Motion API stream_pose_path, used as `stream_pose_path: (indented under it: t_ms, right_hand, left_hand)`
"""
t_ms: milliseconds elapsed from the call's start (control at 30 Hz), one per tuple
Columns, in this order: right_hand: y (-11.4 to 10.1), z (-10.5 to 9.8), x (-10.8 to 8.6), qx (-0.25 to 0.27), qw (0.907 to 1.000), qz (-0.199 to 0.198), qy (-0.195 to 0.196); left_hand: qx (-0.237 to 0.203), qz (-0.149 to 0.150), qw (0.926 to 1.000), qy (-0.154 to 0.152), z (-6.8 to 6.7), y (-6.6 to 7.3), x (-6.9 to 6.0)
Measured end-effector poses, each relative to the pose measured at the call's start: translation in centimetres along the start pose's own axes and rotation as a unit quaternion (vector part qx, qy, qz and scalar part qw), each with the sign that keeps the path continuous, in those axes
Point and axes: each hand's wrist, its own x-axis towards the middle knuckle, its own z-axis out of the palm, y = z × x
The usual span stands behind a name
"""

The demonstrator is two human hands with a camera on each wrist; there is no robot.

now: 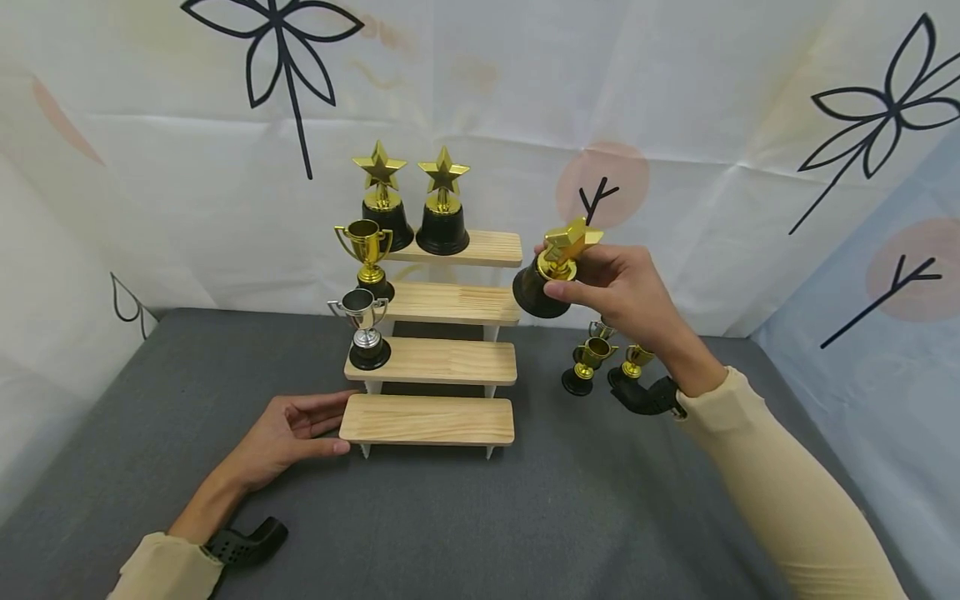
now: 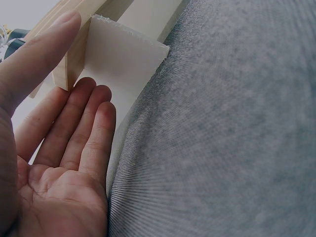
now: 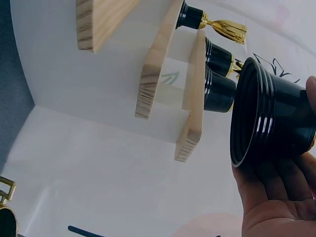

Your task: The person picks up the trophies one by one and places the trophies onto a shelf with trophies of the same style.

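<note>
Beside top shelf | held star trophy | axis tilted, star up-right

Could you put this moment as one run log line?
right grip: holding star trophy aloft; left grip: beside bottom shelf; top shelf: two other star trophies; middle shelves: gold cup, silver cup

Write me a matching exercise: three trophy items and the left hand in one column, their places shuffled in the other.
Column one
1. Two upright gold star trophies with round black bases
2. Tilted gold star trophy with a round black base
3. Leftmost silver two-handled cup trophy
4. Left hand

Column two
A. On the second wooden step from the bottom
B. In the right hand
C. At the left end of the lowest wooden step
D. On the top wooden step

Pairs: 1-D, 2-B, 3-A, 4-C
</note>
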Motion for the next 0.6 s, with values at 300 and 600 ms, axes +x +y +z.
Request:
stream_pose_path:
  t_ms: [300,600]
  right_hand:
    - [0.2,0.3,1.6,0.006,1.0,0.006,-0.001]
    - [0.4,0.5,3.2,-0.016,0.9998,0.008,0.009]
  left_hand:
    - [0.002,0.0,1.0,0.001,0.1,0.1,0.0]
    - [0.003,-0.002,1.0,0.001,0.1,0.0,0.0]
